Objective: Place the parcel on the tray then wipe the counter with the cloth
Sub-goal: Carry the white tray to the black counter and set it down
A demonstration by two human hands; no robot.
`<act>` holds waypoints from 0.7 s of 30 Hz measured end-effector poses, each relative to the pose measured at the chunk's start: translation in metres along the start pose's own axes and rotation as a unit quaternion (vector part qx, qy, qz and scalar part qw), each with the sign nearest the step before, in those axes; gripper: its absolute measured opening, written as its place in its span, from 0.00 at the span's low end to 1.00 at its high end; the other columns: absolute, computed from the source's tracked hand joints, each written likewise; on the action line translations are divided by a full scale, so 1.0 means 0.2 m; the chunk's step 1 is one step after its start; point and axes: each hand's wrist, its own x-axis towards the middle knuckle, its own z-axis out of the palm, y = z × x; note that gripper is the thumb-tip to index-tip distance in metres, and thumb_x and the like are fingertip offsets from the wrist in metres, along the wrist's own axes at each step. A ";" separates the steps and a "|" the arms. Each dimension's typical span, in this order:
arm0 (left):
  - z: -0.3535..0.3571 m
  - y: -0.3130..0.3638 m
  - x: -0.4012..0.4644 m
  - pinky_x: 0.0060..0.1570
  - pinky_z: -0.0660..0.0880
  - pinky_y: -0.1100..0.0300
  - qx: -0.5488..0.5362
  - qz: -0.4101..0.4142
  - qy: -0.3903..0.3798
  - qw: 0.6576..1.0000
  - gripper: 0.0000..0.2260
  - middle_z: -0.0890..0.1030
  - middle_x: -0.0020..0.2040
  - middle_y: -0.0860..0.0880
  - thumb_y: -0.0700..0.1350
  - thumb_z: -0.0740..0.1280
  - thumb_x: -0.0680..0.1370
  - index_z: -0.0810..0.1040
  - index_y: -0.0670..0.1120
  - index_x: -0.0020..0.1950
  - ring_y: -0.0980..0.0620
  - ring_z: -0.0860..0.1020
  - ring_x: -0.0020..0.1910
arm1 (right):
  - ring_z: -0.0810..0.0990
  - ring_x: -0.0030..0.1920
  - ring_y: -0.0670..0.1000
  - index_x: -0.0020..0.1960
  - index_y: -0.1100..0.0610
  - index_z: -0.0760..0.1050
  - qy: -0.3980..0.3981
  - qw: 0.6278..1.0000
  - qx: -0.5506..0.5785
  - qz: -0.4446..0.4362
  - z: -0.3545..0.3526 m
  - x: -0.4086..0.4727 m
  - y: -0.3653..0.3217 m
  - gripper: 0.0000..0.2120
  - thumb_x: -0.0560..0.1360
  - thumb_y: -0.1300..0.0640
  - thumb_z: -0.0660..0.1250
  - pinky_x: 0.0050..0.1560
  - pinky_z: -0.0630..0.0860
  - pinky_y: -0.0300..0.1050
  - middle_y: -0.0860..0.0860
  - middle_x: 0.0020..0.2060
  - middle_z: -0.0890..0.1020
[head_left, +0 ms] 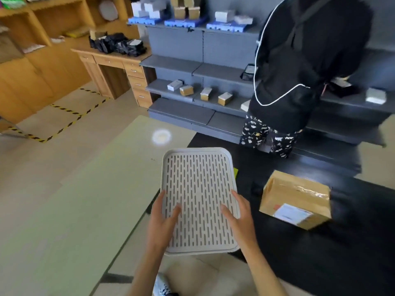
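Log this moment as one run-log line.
stage: tray positioning | left hand: on tray | right hand: on tray | parcel: on black counter, right of tray | cloth: not seen

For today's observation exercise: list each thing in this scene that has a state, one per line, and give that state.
Tray: empty, held at both sides, over the gap between the counters.
Parcel: taped shut, on the black counter, not yet on the tray.
Left hand: gripping the tray's left edge.
Right hand: gripping its right edge.
Cloth: not seen.
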 end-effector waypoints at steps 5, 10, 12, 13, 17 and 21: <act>0.30 0.22 -0.11 0.65 0.68 0.50 -0.004 0.030 -0.039 0.999 0.38 0.69 0.77 0.49 0.69 0.59 0.73 0.61 0.53 0.81 0.56 0.71 0.64 | 0.69 0.72 0.36 0.77 0.42 0.68 0.069 0.997 0.019 0.000 -0.37 -0.07 -0.03 0.36 0.72 0.31 0.67 0.74 0.68 0.47 0.39 0.72 0.69; 0.55 0.37 -0.14 0.62 0.69 0.55 0.000 0.063 -0.101 0.993 0.31 0.72 0.73 0.55 0.67 0.58 0.79 0.63 0.55 0.79 0.62 0.75 0.57 | 0.68 0.69 0.31 0.78 0.44 0.68 0.133 0.989 0.054 0.030 -0.65 -0.15 -0.04 0.28 0.80 0.41 0.66 0.74 0.66 0.42 0.38 0.72 0.69; 0.65 0.42 -0.13 0.65 0.71 0.52 -0.002 0.068 -0.132 0.989 0.28 0.72 0.71 0.57 0.65 0.58 0.81 0.64 0.57 0.79 0.64 0.75 0.58 | 0.67 0.67 0.28 0.79 0.43 0.67 0.158 0.984 0.075 0.045 -0.74 -0.17 -0.04 0.29 0.80 0.39 0.64 0.73 0.66 0.41 0.32 0.69 0.68; 0.70 0.44 -0.12 0.67 0.70 0.49 -0.001 0.069 -0.146 0.987 0.27 0.72 0.71 0.58 0.65 0.58 0.80 0.64 0.58 0.78 0.61 0.76 0.61 | 0.67 0.67 0.28 0.79 0.43 0.67 0.170 0.980 0.086 0.051 -0.79 -0.18 -0.05 0.28 0.80 0.39 0.63 0.73 0.66 0.42 0.30 0.69 0.67; 0.90 0.53 -0.07 0.69 0.70 0.48 -0.013 0.075 -0.199 0.977 0.29 0.72 0.74 0.58 0.69 0.57 0.80 0.64 0.60 0.78 0.54 0.74 0.69 | 0.72 0.65 0.30 0.77 0.42 0.69 0.235 0.965 0.105 0.055 -0.95 -0.18 -0.07 0.29 0.78 0.35 0.60 0.68 0.69 0.37 0.36 0.70 0.70; 1.10 0.65 -0.05 0.71 0.66 0.55 -0.053 0.068 -0.245 0.966 0.27 0.69 0.75 0.60 0.65 0.56 0.82 0.64 0.58 0.79 0.58 0.69 0.72 | 0.76 0.66 0.41 0.75 0.43 0.71 0.285 0.949 0.106 0.083 -1.12 -0.16 -0.09 0.24 0.82 0.36 0.58 0.64 0.73 0.43 0.42 0.68 0.73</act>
